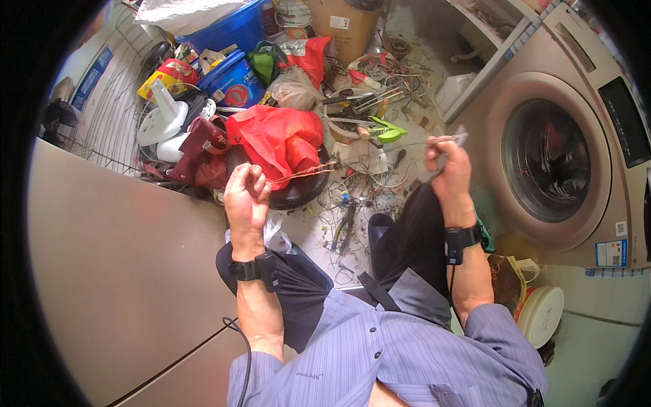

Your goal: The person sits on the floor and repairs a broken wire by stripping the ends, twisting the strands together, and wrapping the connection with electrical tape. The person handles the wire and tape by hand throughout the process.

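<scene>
My left hand (247, 197) is closed in a pinch on one end of a thin copper-coloured wire (305, 171). The wire runs taut to the right, and its far part thins to a pale strand leading to my right hand (449, 169). That hand is closed around a grey metal hand tool (461, 136), whose pale tip sticks out past the fingers; its exact kind is hard to make out. Beneath the wire lies a red plastic bag (281, 139) on a round black thing (302, 192). Pliers (347, 227) with dark handles rest on the floor between my feet.
Loose wires and scraps (390, 68) litter the floor ahead, with a bright green clip-like piece (388, 129). A blue bucket (234, 80) and a cardboard box (346, 30) stand farther back. To the right is a washing machine (498, 119); a beige panel (129, 251) bounds the left.
</scene>
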`<state>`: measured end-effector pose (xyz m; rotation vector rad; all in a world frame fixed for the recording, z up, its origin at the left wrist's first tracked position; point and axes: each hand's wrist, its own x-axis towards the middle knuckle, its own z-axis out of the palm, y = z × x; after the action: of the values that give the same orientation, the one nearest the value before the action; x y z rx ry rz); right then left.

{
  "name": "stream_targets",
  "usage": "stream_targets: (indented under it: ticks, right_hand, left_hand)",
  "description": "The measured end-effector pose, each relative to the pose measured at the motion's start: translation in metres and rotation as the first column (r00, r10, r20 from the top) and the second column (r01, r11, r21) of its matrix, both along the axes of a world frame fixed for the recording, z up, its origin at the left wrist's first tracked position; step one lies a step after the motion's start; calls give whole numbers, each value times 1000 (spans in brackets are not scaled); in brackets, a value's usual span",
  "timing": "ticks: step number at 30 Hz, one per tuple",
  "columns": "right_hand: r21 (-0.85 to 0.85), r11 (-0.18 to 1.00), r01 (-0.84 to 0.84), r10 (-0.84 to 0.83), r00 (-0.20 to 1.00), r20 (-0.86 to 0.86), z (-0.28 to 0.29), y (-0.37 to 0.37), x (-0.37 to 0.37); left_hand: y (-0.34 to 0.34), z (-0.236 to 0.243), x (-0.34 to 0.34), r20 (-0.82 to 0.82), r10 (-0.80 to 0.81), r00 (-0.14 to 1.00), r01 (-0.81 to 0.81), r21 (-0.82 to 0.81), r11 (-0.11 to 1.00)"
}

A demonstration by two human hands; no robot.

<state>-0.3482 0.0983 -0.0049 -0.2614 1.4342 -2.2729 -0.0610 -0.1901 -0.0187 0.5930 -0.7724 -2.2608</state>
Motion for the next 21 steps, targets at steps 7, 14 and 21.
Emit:
stream_targets:
  ticks: [7,14,21]
  right_hand:
    - [-289,950,117,-78,986,145,36,77,-36]
    - [-395,915,77,6,979,203,30,120,-45]
    - [-94,974,206,-192,972,135,21,135,-20]
  left_hand:
    - [52,-2,-24,570,156,807,434,-750,500]
    - [60,-18,-32,602,398,692,658,-753,-5]
    - [57,-27,-35,669,272,692,444,-691,571]
